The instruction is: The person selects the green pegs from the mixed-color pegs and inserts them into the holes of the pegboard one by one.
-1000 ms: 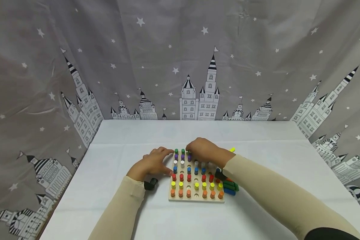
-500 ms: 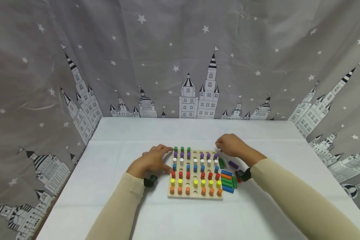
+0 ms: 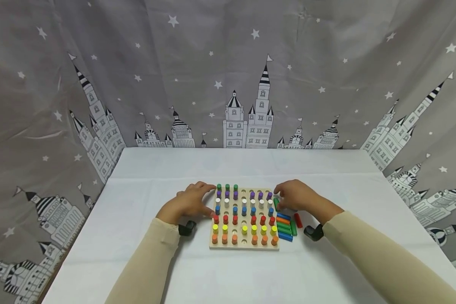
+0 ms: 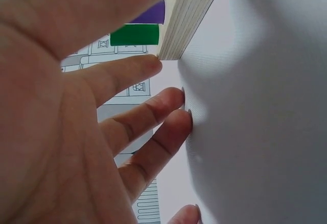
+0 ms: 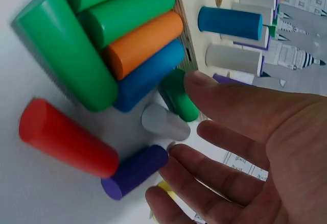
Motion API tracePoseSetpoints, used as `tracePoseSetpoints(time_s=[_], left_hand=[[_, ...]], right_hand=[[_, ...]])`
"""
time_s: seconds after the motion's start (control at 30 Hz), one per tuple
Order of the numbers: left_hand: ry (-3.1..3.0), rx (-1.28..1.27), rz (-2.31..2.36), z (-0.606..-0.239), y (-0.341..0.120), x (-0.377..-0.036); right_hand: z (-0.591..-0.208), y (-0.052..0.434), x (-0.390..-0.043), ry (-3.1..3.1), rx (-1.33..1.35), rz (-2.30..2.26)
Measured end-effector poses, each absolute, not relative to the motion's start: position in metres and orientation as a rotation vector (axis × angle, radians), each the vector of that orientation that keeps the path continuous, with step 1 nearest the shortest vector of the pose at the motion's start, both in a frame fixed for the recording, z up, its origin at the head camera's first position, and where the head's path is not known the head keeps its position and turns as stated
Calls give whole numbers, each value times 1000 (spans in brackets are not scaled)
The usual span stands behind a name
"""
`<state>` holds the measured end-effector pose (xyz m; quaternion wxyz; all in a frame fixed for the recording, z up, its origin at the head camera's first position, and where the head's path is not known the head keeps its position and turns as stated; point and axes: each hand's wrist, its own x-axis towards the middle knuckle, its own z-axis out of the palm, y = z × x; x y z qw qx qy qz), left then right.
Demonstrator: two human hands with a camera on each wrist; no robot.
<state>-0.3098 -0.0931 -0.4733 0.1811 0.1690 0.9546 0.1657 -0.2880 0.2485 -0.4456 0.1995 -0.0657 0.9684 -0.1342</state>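
A wooden pegboard (image 3: pixel 228 247) stands on the table with rows of coloured pegs in its holes. My left hand (image 3: pixel 190 203) rests at its left side, thumb by the red row and index fingertip at the back corner, near a green peg (image 4: pixel 135 35). At the board's right side, my right hand (image 3: pixel 298 195) reaches down over loose pegs, its fingers spread and holding nothing. In the right wrist view, its thumb tip is right at a loose green peg (image 5: pixel 178 96). A white peg (image 5: pixel 166 122) and a purple peg (image 5: pixel 135 172) lie by the fingertips.
Beside the board's right edge lie more loose pegs: a red one (image 3: pixel 298 220), an orange one (image 3: pixel 283 220), blue ones (image 3: pixel 285 237) and several green ones. A grey curtain (image 3: pixel 197 50) printed with castles hangs behind the white table (image 3: pixel 167 270).
My right hand has left the board's back row, moved right, then lowered onto the loose pegs. Three green pegs now show in that row. The left hand stays at the board's left edge.
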Motion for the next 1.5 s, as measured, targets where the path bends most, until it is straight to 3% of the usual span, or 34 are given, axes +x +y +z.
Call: tracePoseSetpoints(time_s=[0.63,1.07,1.5], left_hand=[[2707,468,458,-470,-107,-308],[2715,478,446,-454,-101,-322],[2681,493,486,-467,-96,-309]], right_hand=[[-455,232,-309,2817,-207,-408],[-437,231,-325,2930,-113,-551],[-446,236,-316,2876,-65,-617]])
